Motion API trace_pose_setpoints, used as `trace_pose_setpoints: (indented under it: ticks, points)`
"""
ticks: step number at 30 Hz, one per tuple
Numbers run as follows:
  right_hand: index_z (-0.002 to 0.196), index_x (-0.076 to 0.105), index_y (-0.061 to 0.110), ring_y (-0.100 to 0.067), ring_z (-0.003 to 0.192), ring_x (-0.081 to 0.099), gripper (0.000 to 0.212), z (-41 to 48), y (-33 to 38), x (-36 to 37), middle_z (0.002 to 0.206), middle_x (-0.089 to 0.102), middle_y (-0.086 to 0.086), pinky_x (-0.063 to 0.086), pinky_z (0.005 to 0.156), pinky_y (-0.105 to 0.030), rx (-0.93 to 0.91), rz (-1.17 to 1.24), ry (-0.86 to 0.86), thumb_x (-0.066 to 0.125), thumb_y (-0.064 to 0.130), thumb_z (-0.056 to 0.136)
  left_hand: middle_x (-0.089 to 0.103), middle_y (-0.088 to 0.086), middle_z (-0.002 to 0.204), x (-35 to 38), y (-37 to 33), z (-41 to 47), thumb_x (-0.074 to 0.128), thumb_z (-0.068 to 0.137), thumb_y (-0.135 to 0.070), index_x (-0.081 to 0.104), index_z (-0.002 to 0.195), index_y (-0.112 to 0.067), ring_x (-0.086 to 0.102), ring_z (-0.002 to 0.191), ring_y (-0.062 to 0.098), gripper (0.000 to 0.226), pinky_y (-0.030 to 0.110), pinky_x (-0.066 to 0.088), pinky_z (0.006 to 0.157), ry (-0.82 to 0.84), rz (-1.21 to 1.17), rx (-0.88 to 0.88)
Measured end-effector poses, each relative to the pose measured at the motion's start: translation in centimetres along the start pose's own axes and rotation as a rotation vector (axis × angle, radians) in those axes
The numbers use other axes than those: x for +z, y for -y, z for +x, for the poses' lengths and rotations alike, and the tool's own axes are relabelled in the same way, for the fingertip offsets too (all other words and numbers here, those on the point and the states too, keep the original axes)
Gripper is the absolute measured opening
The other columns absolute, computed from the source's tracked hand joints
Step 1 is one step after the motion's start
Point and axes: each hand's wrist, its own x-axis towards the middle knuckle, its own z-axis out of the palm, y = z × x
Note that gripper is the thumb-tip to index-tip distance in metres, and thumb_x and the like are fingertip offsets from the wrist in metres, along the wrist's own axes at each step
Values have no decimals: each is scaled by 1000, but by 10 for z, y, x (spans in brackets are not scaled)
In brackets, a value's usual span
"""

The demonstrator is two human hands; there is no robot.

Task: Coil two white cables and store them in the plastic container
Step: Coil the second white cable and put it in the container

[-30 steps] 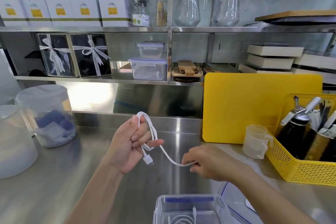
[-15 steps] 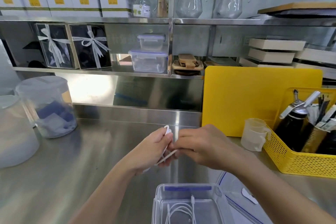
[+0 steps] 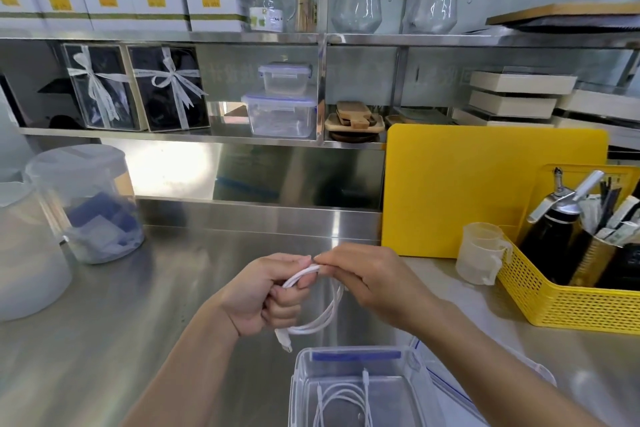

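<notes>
Holding a coiled white cable (image 3: 329,308) between both hands, above the steel counter (image 3: 145,305) and just behind the open container (image 3: 360,388). Left hand (image 3: 266,295) fisted round the near side of the coil, thumb pressed on the strands at the top. Right hand (image 3: 370,281) meeting it, fingertips pinching the same strands at the top, so both hands touching there and clamped on the cable. Loop hanging down between the two wrists; plug end (image 3: 283,340) sticking out below the left fist, just above the container's far rim. Second cable (image 3: 343,406) already lying coiled inside the container, at the bottom edge of view. Lid (image 3: 460,388) lying just right of the container, partly under the right forearm. Yellow board (image 3: 485,191) leaning on the back wall to the right, small cup (image 3: 481,253) and yellow basket (image 3: 568,295) near it, well apart from the hands.
</notes>
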Motion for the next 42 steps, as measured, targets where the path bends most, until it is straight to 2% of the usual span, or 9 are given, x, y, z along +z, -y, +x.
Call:
trace_pose_setpoints:
  ticks: [7,12,17,21,24,28,36,39,42]
  points:
    - [107,66,10,-24,72,63,22,-6,-5,19,84,71,-11,54,65,-35,133,1,-27,54,14,89,31,-8,39,7,7,6,51,84,-35,58,65,-10,20,30,2,33,11,21,32,-190,56,88]
    - [103,68,11,-18,63,57,19,-12,-16,26,77,70,-10,48,61,-27,403,119,-150,58,10,87,55,-4,54,11,13,15,57,89,-18,68,84,-5,39,43,7,18,20,37,45,-493,302,322]
    - [91,71,19,-8,59,59,12,-14,-18,31,66,66,5,49,55,-14,553,313,-238,64,16,83,53,-7,50,13,18,24,55,90,-9,71,77,-13,39,40,2,21,14,33,38,-636,285,416]
    - [84,71,22,-7,69,59,6,-15,-28,25,73,66,9,51,65,-25,682,247,-108,67,24,80,53,-8,47,4,16,26,57,89,-8,70,78,-10,39,39,2,17,13,31,36,-737,274,469]
    - [76,66,20,-7,62,54,9,-15,-31,18,65,59,9,44,54,-23,769,188,70,65,26,82,53,-9,44,0,21,29,58,88,-7,69,76,-11,40,38,2,17,13,31,35,-778,319,473]
    - [72,58,10,-16,46,59,16,-11,-24,6,52,62,0,48,43,-23,814,604,-24,58,13,88,53,-9,44,-2,24,33,57,89,-6,69,73,-14,39,39,2,21,12,32,36,-785,322,493]
    - [76,62,-1,-22,55,68,7,-4,-17,-4,59,69,-12,56,53,-22,791,1234,-233,59,-6,80,54,-8,45,3,31,39,57,88,-6,66,66,-14,36,38,3,25,15,29,35,-739,301,504]
    - [75,62,2,-22,55,67,9,-7,-19,5,60,68,-12,56,52,-24,768,1095,-253,63,-6,79,53,-7,45,3,33,40,56,89,-5,66,63,-17,36,37,3,30,15,29,35,-732,240,498]
    - [65,58,19,-11,56,56,21,-15,-23,20,66,61,3,45,52,-16,727,654,-206,70,5,76,52,-5,46,0,34,38,55,89,-4,68,58,-20,36,35,3,37,13,29,33,-710,138,490]
